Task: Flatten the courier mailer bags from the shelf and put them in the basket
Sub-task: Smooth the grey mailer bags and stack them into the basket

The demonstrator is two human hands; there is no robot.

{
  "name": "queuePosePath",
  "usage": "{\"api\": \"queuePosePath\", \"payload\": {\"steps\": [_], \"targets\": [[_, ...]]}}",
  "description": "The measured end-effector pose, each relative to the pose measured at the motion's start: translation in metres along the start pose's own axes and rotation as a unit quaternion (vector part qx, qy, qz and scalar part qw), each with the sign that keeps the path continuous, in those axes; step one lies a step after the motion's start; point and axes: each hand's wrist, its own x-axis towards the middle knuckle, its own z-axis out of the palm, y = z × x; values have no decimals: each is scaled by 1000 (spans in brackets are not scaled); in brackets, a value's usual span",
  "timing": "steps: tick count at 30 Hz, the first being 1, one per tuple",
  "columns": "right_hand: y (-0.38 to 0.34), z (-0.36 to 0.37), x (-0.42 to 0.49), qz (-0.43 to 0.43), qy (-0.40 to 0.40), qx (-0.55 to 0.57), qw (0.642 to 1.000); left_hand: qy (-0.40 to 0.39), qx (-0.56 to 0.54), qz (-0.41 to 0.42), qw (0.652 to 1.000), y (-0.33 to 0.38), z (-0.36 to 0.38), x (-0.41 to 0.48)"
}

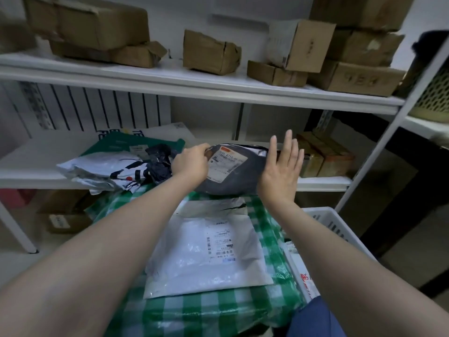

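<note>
Lying on the shelf [323, 182] between the hands, grey mailer bag [243, 173], left hand [192, 164] gripping its end, right hand [281, 171] spread flat.

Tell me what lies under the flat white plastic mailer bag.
The flat white plastic mailer bag rests on a green-and-white checked plastic sheet showing round its edges. Anything directly beneath the bag is covered.
</note>
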Motion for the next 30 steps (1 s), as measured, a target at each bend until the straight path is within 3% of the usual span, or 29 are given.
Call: {"api": "queuePosePath", "payload": {"steps": [5, 9, 11, 14, 16, 18, 20, 22, 25, 28, 30], "targets": [[6, -22, -3, -44, -6, 11, 999, 6, -90, -79, 993, -5, -21, -8], [8, -29, -7, 63, -136, 130, 980, -17, -225, -94, 970, -3, -32, -12], [9, -27, -9, 154, -212, 215, 941, -38, -329, -124, 935, -3, -34, -18], [7, -20, -12, 319, -247, 337, 851, -54, -482, -228, 844, -10, -35, -34], [3, -13, -18, 381, -255, 389, 799, -69, -548, -294, 780, -20, -31, -53], [-1, -4, -27, 412, -255, 448, 752, -76, -574, -346, 738, -32, -21, -76], [-5, 3, -40, 431, -246, 488, 718, -44, -556, -374, 741, -49, -3, -101], [-3, 9, -50, 436, -239, 508, 704, 4, -494, -381, 782, -67, 14, -120], [-2, 18, -68, 432, -256, 514, 695, 10, -394, -390, 832, -85, 33, -144], [1, 27, -89, 421, -264, 490, 716, 0, -310, -409, 858, -93, 43, -159], [6, 32, -101, 395, -290, 446, 749, -23, -229, -419, 878, -96, 42, -164]]}}
